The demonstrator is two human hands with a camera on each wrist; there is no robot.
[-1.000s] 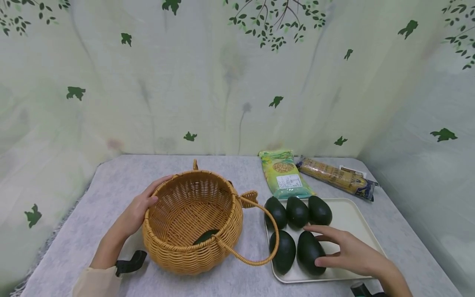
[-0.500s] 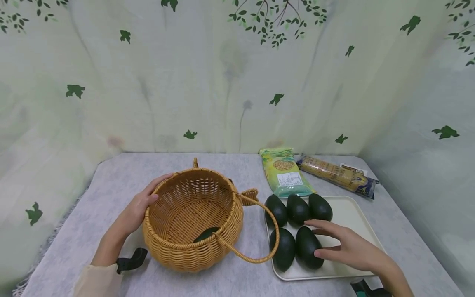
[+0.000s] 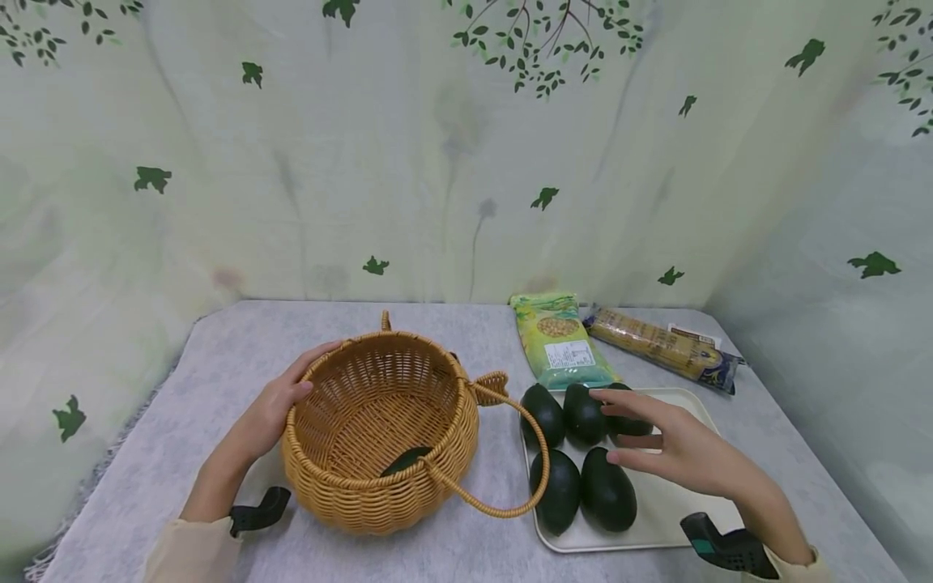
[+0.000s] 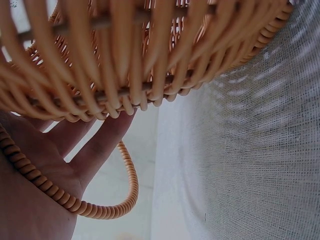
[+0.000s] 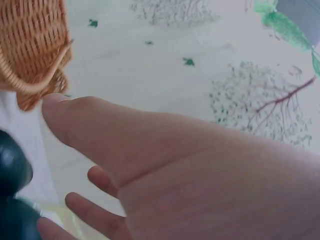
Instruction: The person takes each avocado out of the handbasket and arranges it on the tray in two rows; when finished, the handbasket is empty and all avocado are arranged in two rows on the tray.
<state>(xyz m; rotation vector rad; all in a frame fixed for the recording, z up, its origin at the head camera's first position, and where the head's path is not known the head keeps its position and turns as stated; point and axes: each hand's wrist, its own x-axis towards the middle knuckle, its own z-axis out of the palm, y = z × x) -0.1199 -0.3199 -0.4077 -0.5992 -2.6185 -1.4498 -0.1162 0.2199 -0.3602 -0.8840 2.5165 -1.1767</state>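
My left hand (image 3: 268,413) rests against the left side of a wicker basket (image 3: 379,518), thumb at the rim. The left wrist view shows its straight fingers (image 4: 100,145) touching the weave and a looped basket handle (image 4: 107,212) across the palm. Inside the basket, part of a dark green avocado (image 3: 405,461) shows behind the near rim. My right hand (image 3: 681,445) hovers over a white tray (image 3: 678,518) with fingers spread and nothing held. Its fingertips overlap the back row of avocados; a front-row avocado (image 3: 608,490) lies below its thumb.
A green and yellow bag (image 3: 561,340) of beans or grains lies behind the tray. Beside it is a long clear pack of noodles (image 3: 659,348). The basket's other handle (image 3: 539,478) hangs over the tray's left edge. A leaf-patterned curtain (image 3: 437,162) stands behind the table.
My right hand has drawn back from the front-row avocado and risen towards the back row. The left hand and the basket have stayed in place.
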